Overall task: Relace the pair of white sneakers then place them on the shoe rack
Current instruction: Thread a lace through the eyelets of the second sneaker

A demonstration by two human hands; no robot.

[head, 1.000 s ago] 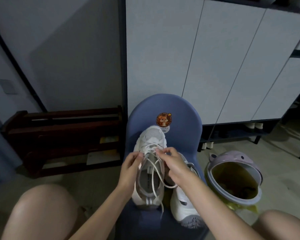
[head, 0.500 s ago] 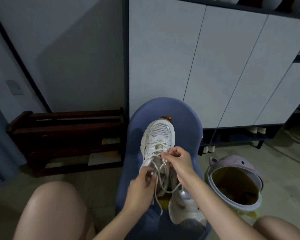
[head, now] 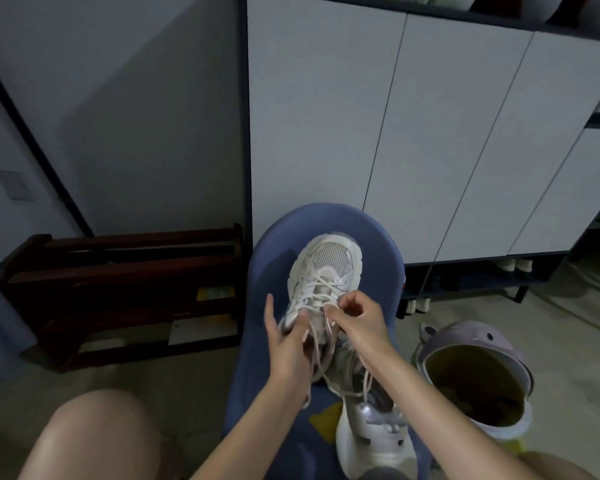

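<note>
White sneaker (head: 326, 271), mesh toe pointing away, lies on the seat of a blue chair (head: 274, 258), partly laced; loose white laces (head: 321, 368) trail from its eyelets toward the viewer. Right hand (head: 355, 318): fingers curled, pinching a lace at the sneaker's mid eyelets. Left hand (head: 286, 341): grips the sneaker's left side at the collar, thumb pressed on the upper, forefinger raised and straight. Second white sneaker (head: 371, 441) lies just beside and nearer, on the same seat, heel toward the viewer, partly under the right forearm. Yellow scrap (head: 328, 419) on the seat, touching the second sneaker. Dark wooden shoe rack (head: 118, 271) stands on the floor left of the chair, against the wall. White cabinet (head: 413, 133) behind the chair. Lilac bin (head: 475, 344) with ears and yellow liner, on the floor to the right. Bare knees at both lower corners.
</note>
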